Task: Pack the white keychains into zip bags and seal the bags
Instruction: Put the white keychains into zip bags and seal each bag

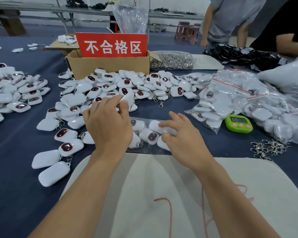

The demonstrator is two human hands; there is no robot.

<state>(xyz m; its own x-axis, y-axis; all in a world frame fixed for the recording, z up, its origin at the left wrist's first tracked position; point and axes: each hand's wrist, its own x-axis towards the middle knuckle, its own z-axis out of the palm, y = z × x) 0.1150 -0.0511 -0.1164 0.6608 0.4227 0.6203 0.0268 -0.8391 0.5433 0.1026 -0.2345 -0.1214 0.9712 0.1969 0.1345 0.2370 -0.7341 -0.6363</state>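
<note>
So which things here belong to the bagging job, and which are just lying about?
Job: loose white keychains, zip bag under right hand, keychain in left hand, filled bags.
Lying about: green timer, cardboard box, red sign, metal clasps.

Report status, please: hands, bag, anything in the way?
Left hand pinches one keychain. Right hand open on bag. Bag holds several keychains, seal unseen. Nothing else on it.
</note>
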